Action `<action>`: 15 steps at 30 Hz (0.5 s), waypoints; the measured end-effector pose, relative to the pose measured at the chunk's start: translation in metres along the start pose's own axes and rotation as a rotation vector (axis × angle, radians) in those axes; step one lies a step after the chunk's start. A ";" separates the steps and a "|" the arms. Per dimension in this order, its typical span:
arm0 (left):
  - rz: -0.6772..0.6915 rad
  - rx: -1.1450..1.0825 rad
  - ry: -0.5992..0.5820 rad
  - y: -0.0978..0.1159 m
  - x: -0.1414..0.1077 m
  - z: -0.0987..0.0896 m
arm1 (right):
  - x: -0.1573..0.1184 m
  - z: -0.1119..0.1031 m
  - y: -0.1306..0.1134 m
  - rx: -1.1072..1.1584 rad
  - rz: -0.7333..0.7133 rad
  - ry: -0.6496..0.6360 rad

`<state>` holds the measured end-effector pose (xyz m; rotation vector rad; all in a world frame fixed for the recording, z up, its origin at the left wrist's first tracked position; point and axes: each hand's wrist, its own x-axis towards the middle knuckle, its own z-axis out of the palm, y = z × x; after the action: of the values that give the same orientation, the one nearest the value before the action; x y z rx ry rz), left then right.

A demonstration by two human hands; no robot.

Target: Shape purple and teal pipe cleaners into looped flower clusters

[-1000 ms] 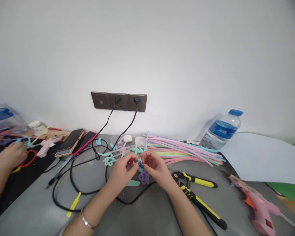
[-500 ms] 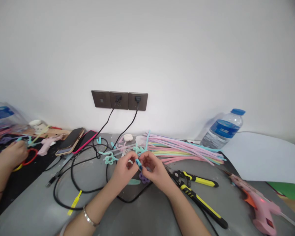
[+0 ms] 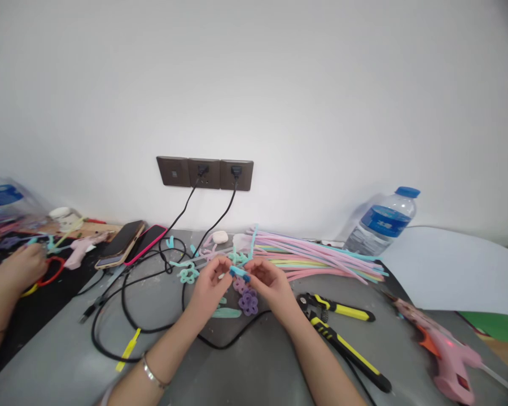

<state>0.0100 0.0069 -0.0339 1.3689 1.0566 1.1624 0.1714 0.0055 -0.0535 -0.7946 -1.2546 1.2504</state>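
Note:
Between my two hands is a short blue piece of pipe cleaner point(image 3: 239, 273), light blue along its upper side and darker below. My left hand point(image 3: 212, 286) pinches its left end, and my right hand point(image 3: 270, 286) grips the right end, fingertips close together. Just under them on the table lie a purple pipe-cleaner flower point(image 3: 248, 302) and a pinkish one point(image 3: 239, 285), partly covered by my fingers. A mint-green flower point(image 3: 188, 274) sits left of my left hand. Behind my hands spreads a bundle of pastel pipe cleaners point(image 3: 317, 254).
Black-and-yellow pliers point(image 3: 342, 338) lie right of my right arm. A pink glue gun point(image 3: 449, 355) with a red light rests farther right, near a water bottle point(image 3: 383, 223). Black cables point(image 3: 125, 304) loop at left beside two phones point(image 3: 122, 242). A co-worker's hand point(image 3: 23, 265) is at far left.
The blue piece has turned from steeply slanted to nearly level, and my hands have moved slightly apart. More of the purple flower shows below them.

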 end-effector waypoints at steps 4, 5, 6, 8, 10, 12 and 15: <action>0.078 -0.009 -0.047 0.002 -0.001 0.001 | 0.002 -0.002 0.000 -0.009 -0.033 0.049; 0.091 0.001 -0.051 0.003 -0.001 0.002 | 0.002 -0.002 0.000 -0.016 -0.052 0.059; 0.097 0.022 -0.052 0.004 -0.001 0.002 | 0.002 -0.002 0.000 -0.023 -0.068 0.065; 0.116 0.087 -0.043 0.005 -0.001 0.001 | 0.002 -0.001 0.001 -0.037 -0.092 0.084; 0.155 0.152 -0.030 0.005 -0.001 0.000 | 0.001 -0.001 0.002 -0.062 -0.106 0.113; 0.200 0.197 -0.012 0.004 -0.001 -0.001 | 0.001 -0.002 0.003 -0.089 -0.115 0.145; 0.258 0.243 0.012 0.003 -0.001 -0.002 | 0.001 -0.004 0.004 -0.099 -0.116 0.156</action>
<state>0.0081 0.0057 -0.0309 1.7309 1.0799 1.2592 0.1738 0.0081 -0.0579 -0.8610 -1.2252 1.0198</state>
